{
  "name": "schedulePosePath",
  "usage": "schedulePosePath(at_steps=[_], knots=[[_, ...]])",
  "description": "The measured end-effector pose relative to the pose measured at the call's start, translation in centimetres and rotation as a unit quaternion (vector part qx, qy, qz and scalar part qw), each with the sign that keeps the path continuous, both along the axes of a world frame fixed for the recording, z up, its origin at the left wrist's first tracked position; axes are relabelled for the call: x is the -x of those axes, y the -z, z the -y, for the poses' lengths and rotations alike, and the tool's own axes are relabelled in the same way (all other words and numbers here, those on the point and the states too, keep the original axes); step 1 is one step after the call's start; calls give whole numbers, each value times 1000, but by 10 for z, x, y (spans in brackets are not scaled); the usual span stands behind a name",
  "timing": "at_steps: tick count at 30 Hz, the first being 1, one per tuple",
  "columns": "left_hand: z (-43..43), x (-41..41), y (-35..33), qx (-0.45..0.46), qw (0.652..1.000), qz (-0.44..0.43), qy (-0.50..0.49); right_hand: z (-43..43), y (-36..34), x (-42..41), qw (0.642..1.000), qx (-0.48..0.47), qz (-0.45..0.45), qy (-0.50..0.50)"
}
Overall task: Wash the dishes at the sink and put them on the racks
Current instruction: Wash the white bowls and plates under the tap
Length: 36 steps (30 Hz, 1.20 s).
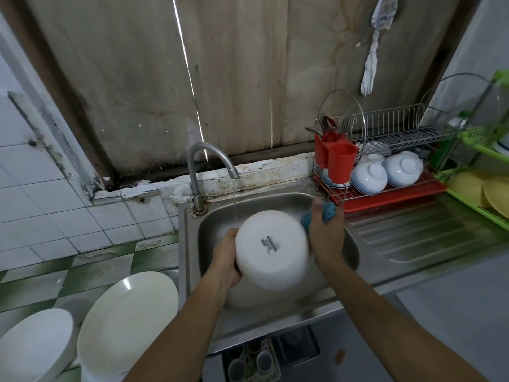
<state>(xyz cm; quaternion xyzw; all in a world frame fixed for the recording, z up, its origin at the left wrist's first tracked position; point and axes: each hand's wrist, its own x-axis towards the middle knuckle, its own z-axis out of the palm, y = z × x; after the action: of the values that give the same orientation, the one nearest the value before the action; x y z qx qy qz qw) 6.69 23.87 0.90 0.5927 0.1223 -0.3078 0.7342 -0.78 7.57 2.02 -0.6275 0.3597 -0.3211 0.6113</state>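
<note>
The steel sink [213, 227] stood against a stained board wall [137, 78], with white tiles [41, 188] to its left. Water ran from the tap [205, 158] at its back rim. Right of the sink, a wire rack [391, 128] held upturned bowls [369, 175] and a red holder [334, 158] with cutlery; a green rack [482, 150] beyond held yellow plates [468, 188]. Large plates [126, 318] stood left of the sink. Over the sink, the left hand [224, 260] gripped a white bowl [271, 249], base up; the right hand [325, 235] clutched a blue cloth [329, 212] against its side.

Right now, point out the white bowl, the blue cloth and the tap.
white bowl [271, 248]: head view, upturned base.
blue cloth [330, 210]: head view, bunched end.
tap [205, 146]: head view, curved spout.
</note>
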Motion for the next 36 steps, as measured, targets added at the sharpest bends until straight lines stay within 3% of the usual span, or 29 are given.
schedulePosePath(at_steps=[2, 4, 6, 8, 9, 10, 14, 18, 22, 24, 26, 30, 34, 36], knots=[[14, 6, -2, 0, 998, -23, -60, -14, 12, 10, 994, 102, 35, 23], [29, 12, -6, 15, 993, -31, -115, -34, 27, 19, 960, 271, 52, -46], [39, 17, -4, 17, 991, -2, -131, -47, 39, 20, 867, 481, 36, -127], [40, 22, 4, 29, 995, 62, -76, -52, 41, 13, 755, 627, 18, -192], [39, 25, 6, 34, 995, 90, -34, -50, 35, 10, 719, 665, 0, -205], [38, 26, 6, 39, 992, 117, -3, -46, 27, 5, 711, 671, -27, -211], [37, 19, -4, -91, 955, 278, 59, -7, -23, -11, 828, 472, -142, -267], [24, 10, -16, -64, 975, 215, 3, 20, -28, -15, 935, 183, -136, -271], [27, 7, -18, -7, 989, 97, -110, 4, -4, -4, 985, 89, -81, -122], [34, 9, -21, 35, 984, 33, -170, -21, 12, 1, 985, 157, -55, -54], [47, 19, -24, 40, 983, 13, -179, -44, 30, 8, 961, 271, -56, -24], [60, 27, -18, 11, 989, 65, -134, -44, 41, 10, 860, 505, -62, -33], [65, 17, -13, -60, 976, 202, -54, -13, 23, 4, 811, 575, -78, -68], [65, 12, -16, -86, 968, 233, -23, 1, 3, 4, 829, 544, -86, -94]])
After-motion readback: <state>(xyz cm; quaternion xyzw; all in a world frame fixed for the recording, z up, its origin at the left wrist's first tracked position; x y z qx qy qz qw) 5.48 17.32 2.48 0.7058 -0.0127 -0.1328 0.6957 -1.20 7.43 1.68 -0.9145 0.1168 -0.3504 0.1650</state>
